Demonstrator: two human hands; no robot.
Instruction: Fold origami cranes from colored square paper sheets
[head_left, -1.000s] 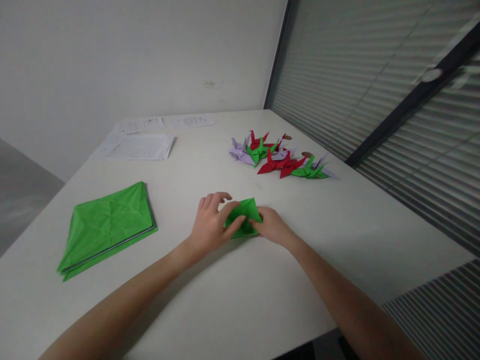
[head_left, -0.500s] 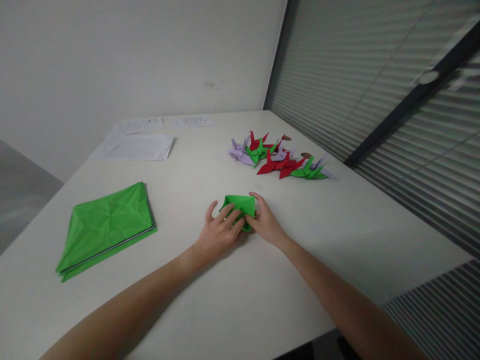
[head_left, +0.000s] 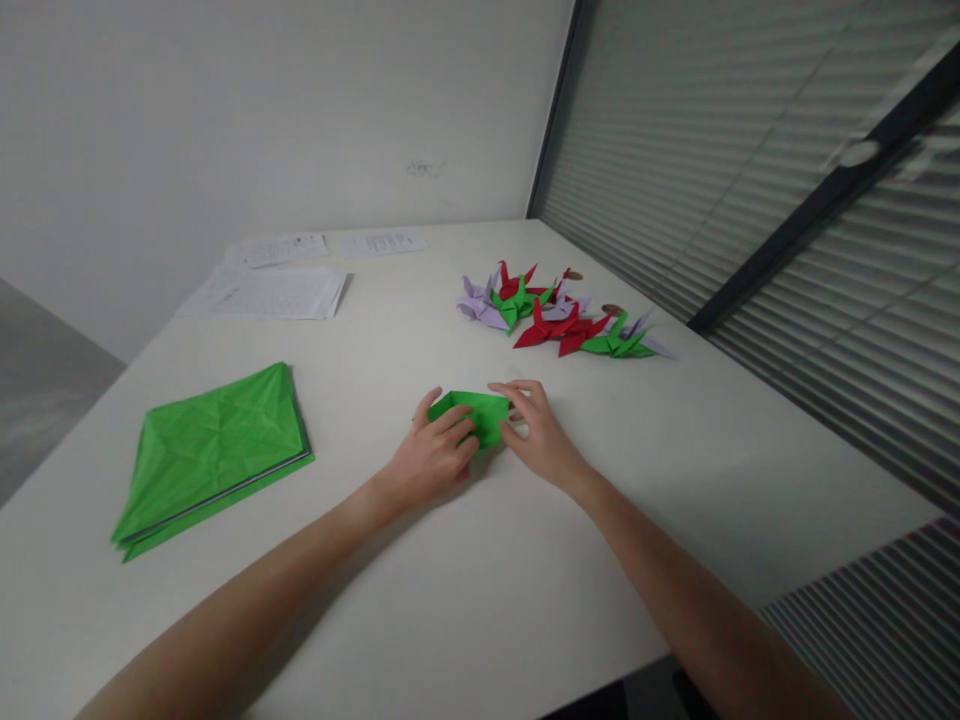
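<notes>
A small folded piece of green paper (head_left: 478, 411) lies on the white table (head_left: 465, 560) in front of me. My left hand (head_left: 430, 452) rests on its left side, fingers curled and pressing the paper down. From the right, my right hand (head_left: 538, 436) pinches the paper's edge between thumb and fingers. Both hands touch the same piece, and part of it is hidden under the fingers.
A stack of green paper sheets (head_left: 214, 450) lies to the left. Several finished paper cranes (head_left: 551, 315) in red, green and lilac sit at the back right. Printed white papers (head_left: 266, 290) lie at the far end. Slatted blinds (head_left: 750, 170) line the right side.
The green piece has been shifted a little away from me and refolded flatter. My left fingers drew in onto it, and my right hand moved up along its right edge.
</notes>
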